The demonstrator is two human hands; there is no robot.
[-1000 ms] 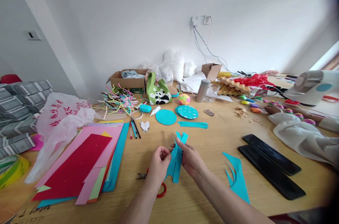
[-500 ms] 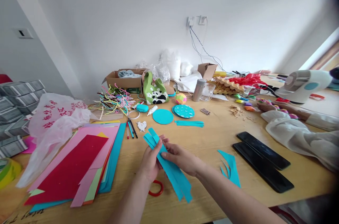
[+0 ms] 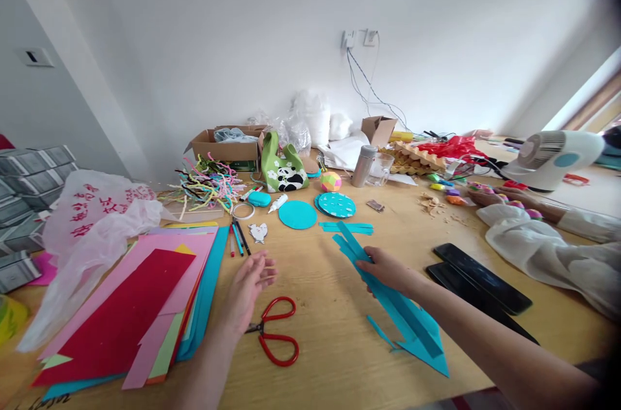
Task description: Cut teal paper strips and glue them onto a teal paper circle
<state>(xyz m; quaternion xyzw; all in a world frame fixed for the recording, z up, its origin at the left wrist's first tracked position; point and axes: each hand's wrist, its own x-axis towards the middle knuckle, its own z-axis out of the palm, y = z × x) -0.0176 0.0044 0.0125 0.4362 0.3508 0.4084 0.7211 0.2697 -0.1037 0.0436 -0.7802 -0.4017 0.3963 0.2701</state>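
My right hand (image 3: pixel 385 268) is closed on several long blue paper strips (image 3: pixel 395 306), which slant across the right part of the table. Beneath them lies a blue paper offcut (image 3: pixel 431 352); a thin curved scrap (image 3: pixel 380 331) rests beside it. My left hand (image 3: pixel 252 284) is held above the table, its fingers slightly bent and apart, with nothing in it. Close by lie scissors with red handles (image 3: pixel 280 339), their blades partly hidden behind my left wrist. Further back are a blue paper disc (image 3: pixel 297 215), white-spotted blue discs (image 3: pixel 338 204) and shorter blue strips (image 3: pixel 356 228).
Coloured paper sheets (image 3: pixel 121 306) are piled at left beside a plastic bag (image 3: pixel 97 216). Pens (image 3: pixel 237 237), a panda bag (image 3: pixel 286 167) and a metal bottle (image 3: pixel 363 167) stand or lie further back. Two black phone-like slabs (image 3: pixel 485 277) and another person's sleeve (image 3: pixel 528 242) are at right.
My right hand has carried the blue strips to the right, over the offcut. My left hand has let go of them and moved left. The scissors now show more fully.
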